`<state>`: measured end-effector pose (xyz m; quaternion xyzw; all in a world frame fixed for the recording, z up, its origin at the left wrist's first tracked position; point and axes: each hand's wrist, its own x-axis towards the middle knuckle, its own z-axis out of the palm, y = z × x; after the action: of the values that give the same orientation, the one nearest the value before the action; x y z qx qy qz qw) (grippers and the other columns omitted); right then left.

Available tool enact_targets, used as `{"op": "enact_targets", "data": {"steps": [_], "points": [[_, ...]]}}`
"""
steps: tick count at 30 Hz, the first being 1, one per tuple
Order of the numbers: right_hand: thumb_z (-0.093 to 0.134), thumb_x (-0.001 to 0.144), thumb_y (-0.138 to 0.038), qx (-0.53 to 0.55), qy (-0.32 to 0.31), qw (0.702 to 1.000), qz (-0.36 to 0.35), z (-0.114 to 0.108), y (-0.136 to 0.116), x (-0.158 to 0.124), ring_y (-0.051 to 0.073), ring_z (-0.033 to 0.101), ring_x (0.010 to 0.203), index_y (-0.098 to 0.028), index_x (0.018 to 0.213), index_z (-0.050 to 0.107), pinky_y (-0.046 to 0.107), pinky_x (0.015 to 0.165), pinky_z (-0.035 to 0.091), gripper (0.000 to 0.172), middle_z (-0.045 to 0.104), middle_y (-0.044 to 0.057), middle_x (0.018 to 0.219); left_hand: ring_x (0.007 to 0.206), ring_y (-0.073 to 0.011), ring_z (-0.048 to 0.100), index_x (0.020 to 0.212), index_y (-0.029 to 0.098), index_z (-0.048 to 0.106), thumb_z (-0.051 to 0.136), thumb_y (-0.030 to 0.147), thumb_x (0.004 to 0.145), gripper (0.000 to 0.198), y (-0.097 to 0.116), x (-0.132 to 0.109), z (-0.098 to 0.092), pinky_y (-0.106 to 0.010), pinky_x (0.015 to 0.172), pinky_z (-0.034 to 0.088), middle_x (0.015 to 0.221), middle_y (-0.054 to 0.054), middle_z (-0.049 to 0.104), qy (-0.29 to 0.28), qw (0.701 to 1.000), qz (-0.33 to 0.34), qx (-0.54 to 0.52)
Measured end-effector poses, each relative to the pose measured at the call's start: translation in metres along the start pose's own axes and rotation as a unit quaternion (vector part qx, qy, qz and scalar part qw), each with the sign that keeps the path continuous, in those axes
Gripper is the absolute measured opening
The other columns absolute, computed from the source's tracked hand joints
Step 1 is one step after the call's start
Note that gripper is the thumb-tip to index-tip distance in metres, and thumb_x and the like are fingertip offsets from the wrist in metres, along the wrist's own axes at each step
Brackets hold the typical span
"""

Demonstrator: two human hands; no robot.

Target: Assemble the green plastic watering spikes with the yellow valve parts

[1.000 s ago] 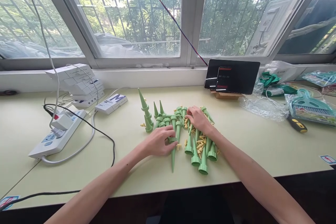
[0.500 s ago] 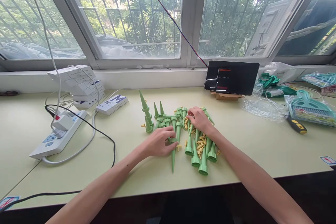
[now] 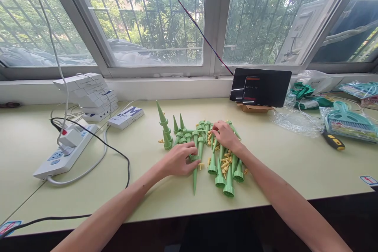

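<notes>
My left hand has its fingers curled around a green plant-watering spike, whose tip points toward the table's front edge. A small yellow valve shows beside my left fingertips. At the pile's far side my right hand is bent down with fingertips closed together among green spikes and yellow valves; what they grip, if anything, is hidden. In front of it lie several loose green spikes, open ends toward me. Behind my left hand is a group of capped spikes, and nested spikes stand upright at its left.
A power strip with cables and white boxes occupy the left side. At the back a tablet leans on a cardboard stand. To the right are a yellow-black handle, a bagged dustpan-and-brush set and plastic wrap.
My right hand has shifted very slightly to the right. My left hand and the spikes look the same.
</notes>
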<state>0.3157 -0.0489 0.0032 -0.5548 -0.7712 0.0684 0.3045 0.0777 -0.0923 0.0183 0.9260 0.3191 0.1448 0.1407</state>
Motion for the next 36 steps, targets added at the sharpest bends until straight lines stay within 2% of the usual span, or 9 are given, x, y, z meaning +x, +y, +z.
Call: {"op": "enact_targets", "data": {"steps": [6, 11, 17, 21, 25, 29, 32, 36], "points": [[0.053, 0.093, -0.016, 0.02, 0.042, 0.999, -0.017, -0.004, -0.004, -0.001, 0.019, 0.055, 0.079, -0.017, 0.075, 0.056, 0.031, 0.073, 0.045, 0.018, 0.057, 0.005, 0.08, 0.056, -0.0109, 0.042, 0.074, 0.017, 0.056, 0.057, 0.044, 0.089, 0.031, -0.002, 0.001, 0.0, -0.027, 0.054, 0.034, 0.08, -0.002, 0.056, 0.016, 1.0, 0.002, 0.019], [0.05, 0.096, -0.021, 0.085, 0.084, 0.991, -0.066, -0.008, -0.02, -0.009, 0.018, 0.054, 0.074, -0.018, 0.077, 0.055, 0.029, 0.069, 0.043, 0.02, 0.055, 0.004, 0.079, 0.057, -0.0104, 0.042, 0.075, 0.017, 0.059, 0.053, 0.049, 0.092, 0.037, -0.008, 0.003, 0.004, -0.027, 0.055, 0.034, 0.08, -0.002, 0.057, 0.056, 0.998, -0.023, 0.022], [0.049, 0.097, -0.023, 0.192, 0.044, 0.97, -0.145, -0.004, -0.048, -0.026, 0.015, 0.049, 0.068, -0.018, 0.078, 0.053, 0.026, 0.062, 0.039, 0.02, 0.054, 0.003, 0.077, 0.054, -0.0083, 0.041, 0.086, 0.018, 0.062, 0.051, 0.041, 0.095, 0.027, -0.014, 0.005, 0.009, -0.025, 0.056, 0.036, 0.083, -0.001, 0.058, 0.144, 0.988, -0.062, -0.01], [0.049, 0.097, -0.022, 0.216, 0.009, 0.965, -0.15, 0.001, -0.055, -0.032, 0.014, 0.047, 0.065, -0.018, 0.08, 0.054, 0.026, 0.062, 0.038, 0.018, 0.053, 0.001, 0.074, 0.055, -0.009, 0.04, 0.083, 0.017, 0.058, 0.047, 0.034, 0.098, 0.025, -0.016, 0.005, 0.009, -0.024, 0.056, 0.034, 0.077, 0.0, 0.052, 0.185, 0.982, -0.04, -0.019], [0.05, 0.097, -0.023, 0.226, 0.002, 0.963, -0.145, 0.003, -0.054, -0.031, 0.013, 0.046, 0.065, -0.018, 0.079, 0.053, 0.026, 0.062, 0.037, 0.019, 0.054, 0.0, 0.073, 0.059, -0.0103, 0.039, 0.081, 0.017, 0.055, 0.045, 0.03, 0.099, 0.024, -0.017, 0.005, 0.009, -0.023, 0.056, 0.033, 0.073, 0.001, 0.047, 0.195, 0.98, 0.001, -0.028], [0.051, 0.097, -0.022, 0.233, -0.004, 0.96, -0.153, 0.003, -0.053, -0.031, 0.013, 0.046, 0.065, -0.018, 0.078, 0.052, 0.026, 0.062, 0.036, 0.019, 0.052, 0.0, 0.072, 0.059, -0.0104, 0.038, 0.077, 0.017, 0.053, 0.046, 0.028, 0.099, 0.026, -0.015, 0.005, 0.008, -0.023, 0.056, 0.032, 0.07, 0.001, 0.045, 0.213, 0.975, 0.014, -0.069], [0.051, 0.097, -0.021, 0.235, -0.013, 0.957, -0.169, 0.002, -0.053, -0.031, 0.013, 0.047, 0.066, -0.018, 0.079, 0.052, 0.026, 0.063, 0.036, 0.019, 0.053, 0.0, 0.073, 0.058, -0.0099, 0.037, 0.078, 0.016, 0.056, 0.046, 0.029, 0.098, 0.025, -0.013, 0.006, 0.008, -0.023, 0.053, 0.031, 0.068, 0.001, 0.046, 0.216, 0.969, 0.002, -0.117], [0.051, 0.097, -0.021, 0.235, -0.018, 0.955, -0.183, 0.003, -0.053, -0.031, 0.014, 0.049, 0.069, -0.018, 0.079, 0.054, 0.026, 0.065, 0.038, 0.019, 0.055, 0.001, 0.075, 0.053, -0.0077, 0.038, 0.087, 0.016, 0.06, 0.047, 0.032, 0.098, 0.024, -0.008, 0.006, 0.009, -0.022, 0.048, 0.03, 0.074, 0.0, 0.05, 0.192, 0.962, -0.031, -0.193]]}}
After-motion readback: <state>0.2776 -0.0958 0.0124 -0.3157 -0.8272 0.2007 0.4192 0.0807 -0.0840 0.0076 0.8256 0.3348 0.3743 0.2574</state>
